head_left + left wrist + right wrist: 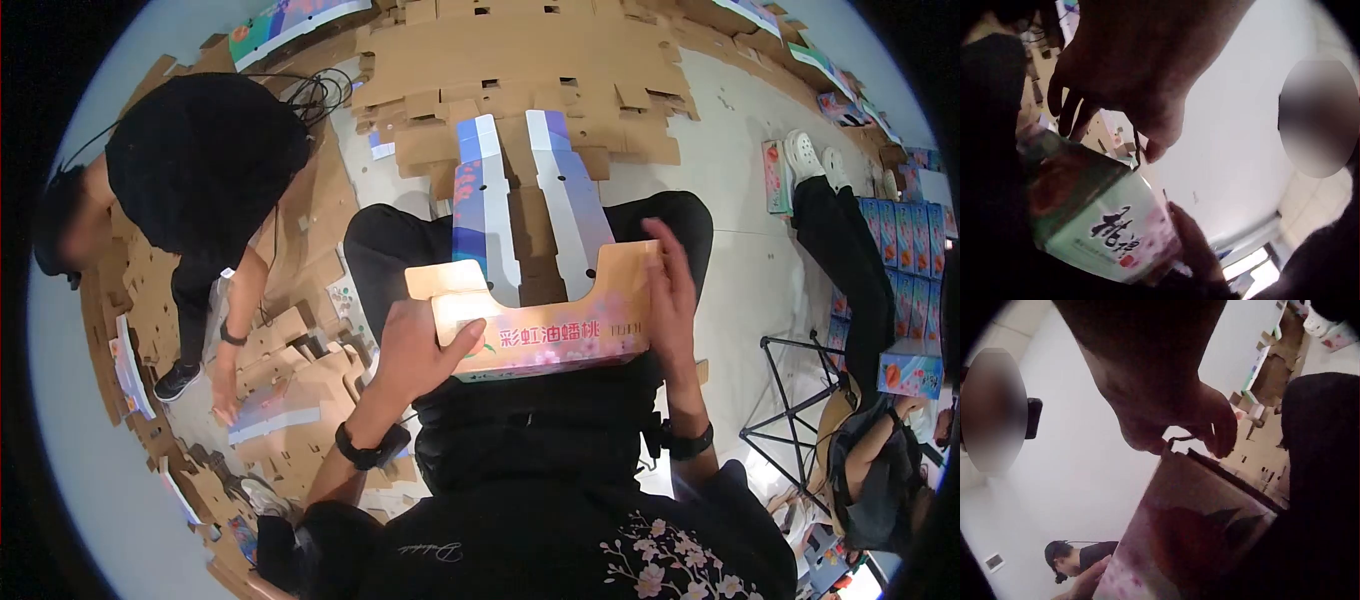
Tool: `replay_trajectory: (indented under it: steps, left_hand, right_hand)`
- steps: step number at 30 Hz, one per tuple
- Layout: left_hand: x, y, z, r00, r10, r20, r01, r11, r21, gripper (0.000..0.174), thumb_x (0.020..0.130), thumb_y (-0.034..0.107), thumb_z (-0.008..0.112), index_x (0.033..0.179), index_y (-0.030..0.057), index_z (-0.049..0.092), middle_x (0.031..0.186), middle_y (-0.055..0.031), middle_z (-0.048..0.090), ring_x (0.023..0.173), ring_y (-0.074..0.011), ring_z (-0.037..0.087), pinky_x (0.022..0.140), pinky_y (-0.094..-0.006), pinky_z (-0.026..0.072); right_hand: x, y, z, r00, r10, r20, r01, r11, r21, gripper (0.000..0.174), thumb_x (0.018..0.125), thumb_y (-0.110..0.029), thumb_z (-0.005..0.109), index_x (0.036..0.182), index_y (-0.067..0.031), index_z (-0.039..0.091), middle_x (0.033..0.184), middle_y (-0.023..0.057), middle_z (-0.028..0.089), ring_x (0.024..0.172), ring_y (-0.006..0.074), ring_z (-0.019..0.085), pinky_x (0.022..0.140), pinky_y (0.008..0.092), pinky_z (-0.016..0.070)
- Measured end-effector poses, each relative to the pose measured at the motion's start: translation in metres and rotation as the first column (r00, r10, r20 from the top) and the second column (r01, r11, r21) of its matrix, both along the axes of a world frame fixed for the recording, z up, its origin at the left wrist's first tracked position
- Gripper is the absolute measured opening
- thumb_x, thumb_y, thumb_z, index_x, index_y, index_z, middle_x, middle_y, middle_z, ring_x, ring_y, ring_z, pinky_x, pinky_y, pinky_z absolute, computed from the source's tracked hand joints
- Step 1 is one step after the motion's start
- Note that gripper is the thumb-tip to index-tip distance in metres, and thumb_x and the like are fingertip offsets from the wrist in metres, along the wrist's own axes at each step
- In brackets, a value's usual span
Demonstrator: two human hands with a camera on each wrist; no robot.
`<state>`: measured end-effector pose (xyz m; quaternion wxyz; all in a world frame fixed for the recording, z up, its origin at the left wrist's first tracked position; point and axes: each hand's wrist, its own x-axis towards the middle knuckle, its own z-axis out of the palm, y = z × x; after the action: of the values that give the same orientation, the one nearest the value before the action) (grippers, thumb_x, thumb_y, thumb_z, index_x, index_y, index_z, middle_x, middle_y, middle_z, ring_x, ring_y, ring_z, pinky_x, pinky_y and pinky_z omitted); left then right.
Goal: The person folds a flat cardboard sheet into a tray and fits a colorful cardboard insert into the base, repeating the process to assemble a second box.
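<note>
The half-folded cardboard box (pixel 560 335), printed pink and pale blue outside and plain brown inside, lies across the lap of a seated person in black trousers (pixel 390 250). Its near panel faces up and shows red characters. Two long glossy flaps reach away over the knees, and where they end is hard to tell against the flat brown cardboard blanks (pixel 520 60) spread on the floor (pixel 740 290).

The left hand (pixel 420 345) grips the box's left corner, with the thumb laid over the printed front; its fingers are curled out of sight behind the panel. The right hand (pixel 672 300) holds the right end wall. In the head view its fingers run nearly straight up the outside and the thumb is hidden. The right wrist view is dark and close, but it suggests the wall's top edge sits pinched between thumb and fingers. Both wrist views show the hands as little more than shadow, and the box's print is blurred there (a fruit motif can just be guessed).

A crouching figure in black clothes (pixel 200 160) reaches down among the notched, corrugated blanks on the left. On the right are white clogs (pixel 805 155) and a row of blue printed cartons (pixel 910 250), partly cut off by the lens rim. A thin black metal frame (pixel 790 400) stands near them.
</note>
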<state>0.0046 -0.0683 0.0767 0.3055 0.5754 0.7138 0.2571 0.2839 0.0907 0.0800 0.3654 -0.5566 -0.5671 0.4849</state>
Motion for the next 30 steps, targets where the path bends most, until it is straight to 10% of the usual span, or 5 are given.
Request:
replay_trajectory:
  steps: [5,8,15,30]
  left_hand:
    - [0.027,0.001,-0.031,0.689,0.380,0.617,-0.487,0.873,0.006,0.044,0.097,0.017,0.068,0.133,-0.0004,0.051,0.119,-0.0111,0.060,0.107,-0.0205,0.061,0.099,-0.0337,0.0468]
    - [0.018,0.004,-0.065,0.557,0.489,0.672,-0.545,0.825,-0.148,0.044,0.101,0.014,0.062,0.139,0.0006,0.045,0.130,-0.0096,0.053,0.114,-0.0179,0.056,0.098,-0.0328,0.0475]
    - [0.018,0.007,-0.066,0.733,0.439,0.520,-0.407,0.895,-0.183,0.046,0.107,0.030,0.042,0.141,0.0009,0.054,0.133,-0.0174,0.048,0.131,-0.0265,0.040,0.115,-0.0371,0.0293]
    - [0.020,0.014,-0.070,0.605,0.516,0.606,-0.468,0.846,-0.254,0.040,0.107,0.023,0.047,0.138,0.0000,0.054,0.137,-0.0109,0.049,0.124,-0.0178,0.055,0.106,-0.0321,0.0438]
  right_hand:
    - [0.007,-0.004,-0.030,0.923,0.241,0.299,-0.267,0.963,0.047,0.040,0.105,-0.024,0.052,0.133,0.0040,0.058,0.124,0.0221,0.066,0.114,0.0342,0.062,0.098,0.0384,0.0476]
    - [0.013,-0.007,-0.057,0.939,0.224,0.261,-0.245,0.968,0.049,0.038,0.105,-0.023,0.051,0.130,0.0047,0.059,0.122,0.0230,0.065,0.113,0.0355,0.062,0.100,0.0397,0.0464]
    - [0.012,-0.007,-0.050,0.963,0.222,0.151,-0.199,0.968,-0.150,0.039,0.104,-0.024,0.050,0.127,0.0059,0.059,0.123,0.0245,0.061,0.114,0.0348,0.060,0.100,0.0412,0.0459]
    - [0.011,0.007,-0.064,0.939,0.254,0.232,-0.211,0.958,-0.195,0.038,0.104,-0.026,0.050,0.128,0.0013,0.061,0.113,0.0204,0.065,0.101,0.0299,0.065,0.093,0.0386,0.0502]
